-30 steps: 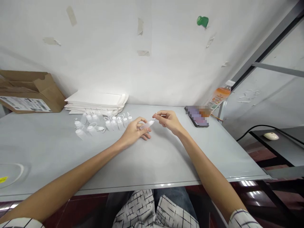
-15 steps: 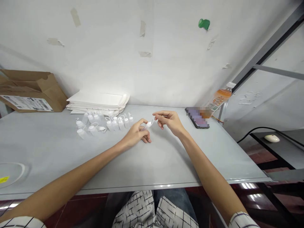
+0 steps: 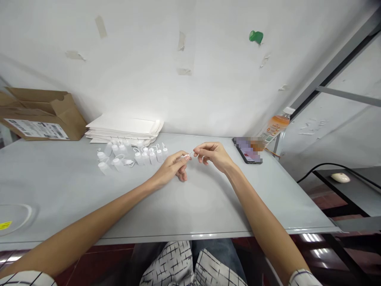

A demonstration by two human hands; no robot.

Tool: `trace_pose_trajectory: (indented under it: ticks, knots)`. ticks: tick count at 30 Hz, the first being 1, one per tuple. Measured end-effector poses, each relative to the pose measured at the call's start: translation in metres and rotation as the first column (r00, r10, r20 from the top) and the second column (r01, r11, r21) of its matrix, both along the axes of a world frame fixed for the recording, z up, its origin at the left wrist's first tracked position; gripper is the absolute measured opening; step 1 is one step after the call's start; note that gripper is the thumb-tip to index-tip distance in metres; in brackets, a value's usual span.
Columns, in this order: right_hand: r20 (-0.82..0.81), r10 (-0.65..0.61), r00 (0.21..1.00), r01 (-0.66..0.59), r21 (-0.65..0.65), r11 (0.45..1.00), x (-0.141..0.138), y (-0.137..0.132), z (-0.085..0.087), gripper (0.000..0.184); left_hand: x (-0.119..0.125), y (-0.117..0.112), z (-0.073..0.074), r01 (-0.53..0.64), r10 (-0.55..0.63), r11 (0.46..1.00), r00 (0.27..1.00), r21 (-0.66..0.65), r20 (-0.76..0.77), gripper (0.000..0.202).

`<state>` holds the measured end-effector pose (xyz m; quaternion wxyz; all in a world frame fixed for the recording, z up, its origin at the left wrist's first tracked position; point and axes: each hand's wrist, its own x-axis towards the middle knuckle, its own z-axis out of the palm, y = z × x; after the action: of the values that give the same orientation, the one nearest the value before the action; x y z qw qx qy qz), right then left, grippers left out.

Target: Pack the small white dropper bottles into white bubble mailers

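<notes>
Thin white stem [image 3: 189, 154] pinched in left-hand fingers [image 3: 186, 157], long axis slanting up toward right-hand fingers [image 3: 197, 150], these slightly open, empty, just apart from its tip.

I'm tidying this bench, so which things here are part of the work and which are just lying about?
Part of the work: left hand holding a small white plastic piece, right hand right beside it, small plastic bottles near the left hand.
Lying about: stack of white paper, cardboard box, phone, drink bottle.
</notes>
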<state>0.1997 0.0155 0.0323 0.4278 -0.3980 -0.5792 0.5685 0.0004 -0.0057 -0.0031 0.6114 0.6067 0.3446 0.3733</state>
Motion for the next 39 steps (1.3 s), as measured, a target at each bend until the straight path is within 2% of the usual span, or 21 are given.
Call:
trace_pose_trajectory:
  ticks: [4, 13, 19, 39]
  knots:
    - [0.033, -0.028, 0.999, 0.028, 0.005, 1.000, -0.006, -0.002, 0.000, 0.030, 0.000, 0.001, -0.003, -0.049, 0.050, 0.997, 0.999, 0.060, 0.000, 0.036]
    - [0.019, -0.057, 0.998, 0.057, -0.006, 0.998, -0.011, -0.003, -0.002, 0.037, -0.001, 0.005, -0.011, -0.060, 0.063, 0.996, 0.997, 0.069, -0.038, 0.035]
    - [0.007, -0.017, 1.000, 0.017, -0.017, 1.000, -0.012, -0.001, -0.007, 0.036, 0.001, 0.004, -0.009, -0.061, 0.063, 0.997, 0.997, 0.040, -0.036, 0.036]
    - [-0.017, -0.035, 0.999, 0.035, 0.006, 0.999, -0.017, -0.003, -0.007, 0.037, 0.000, 0.003, -0.007, -0.081, 0.082, 0.997, 0.995, 0.020, -0.059, 0.036]
